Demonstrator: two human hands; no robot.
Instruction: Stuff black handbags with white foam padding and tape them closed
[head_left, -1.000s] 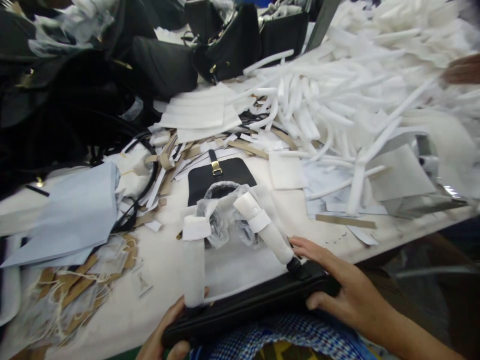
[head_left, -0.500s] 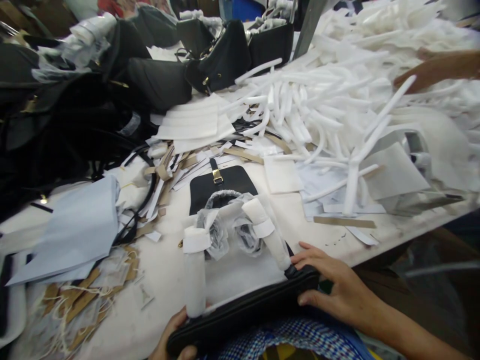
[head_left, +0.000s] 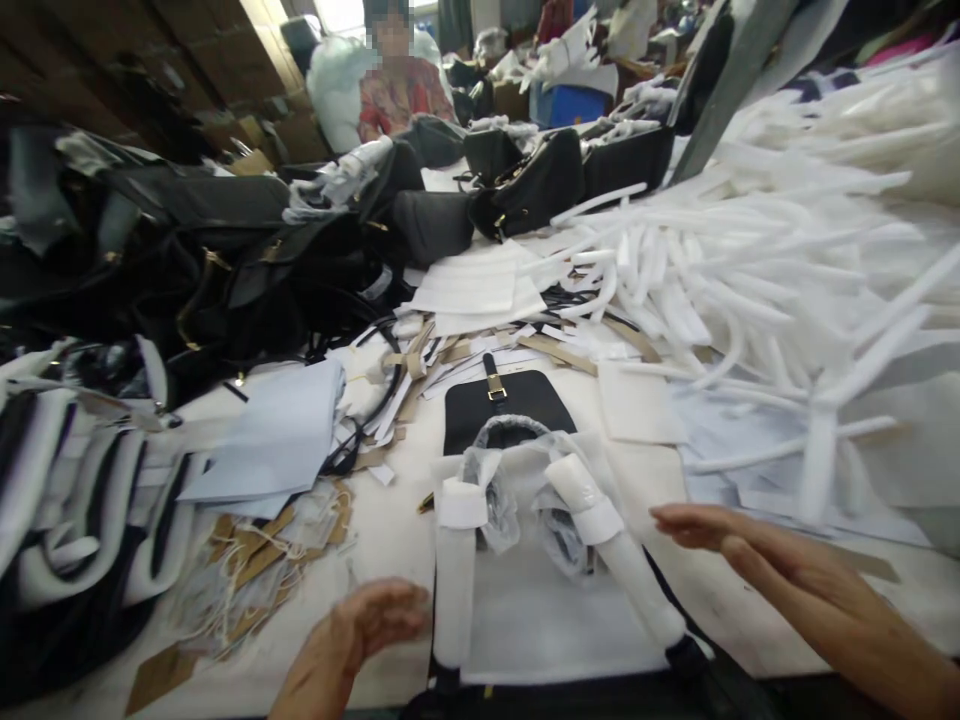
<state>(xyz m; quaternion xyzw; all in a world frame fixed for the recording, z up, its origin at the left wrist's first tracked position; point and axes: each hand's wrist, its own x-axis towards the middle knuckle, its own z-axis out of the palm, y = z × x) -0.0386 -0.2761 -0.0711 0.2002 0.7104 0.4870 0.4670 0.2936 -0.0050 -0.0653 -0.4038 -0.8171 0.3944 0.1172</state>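
A black backpack lies on the table before me, its flap (head_left: 510,405) spread away from me with a gold buckle (head_left: 496,392) on a short strap. White foam sheet (head_left: 555,625) covers its body. Foam-wrapped shoulder straps (head_left: 454,590) run along both sides, and plastic film (head_left: 499,500) wraps the strap ends and handle. Left of the bag, my left hand (head_left: 367,625) hovers with curved fingers, holding nothing. My right hand (head_left: 787,570) is off the bag's right side, fingers stretched and empty. The bag's near edge is cut off by the frame.
Paper tags with strings (head_left: 255,570) and blue-grey paper (head_left: 277,430) lie to the left. Foam strips (head_left: 675,260) are heaped at the right. Black bags (head_left: 532,180) stand at the back and left, and a person (head_left: 405,95) is beyond them.
Both hands have let go of the backpack's near edge and moved apart, out to its sides. The near edge has gone down toward the table. My view has tipped up and turned left.
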